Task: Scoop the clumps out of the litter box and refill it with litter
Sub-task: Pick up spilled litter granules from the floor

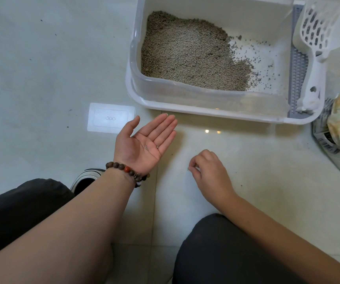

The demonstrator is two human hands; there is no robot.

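Litter box [138, 87] sits on the floor [42, 78] just ahead of the knees, long axis running left to right, its litter [189, 52] heaped toward the left end. The scoop [316, 44] rests on the right-hand ledge, handle pointing toward the person. Left hand [146, 140] lies palm-up, fingers straight and together, apparently as a tray for stray grains [147, 148], while the right hand [208, 169] pinches fingertips down at the floor, probably at another grain.
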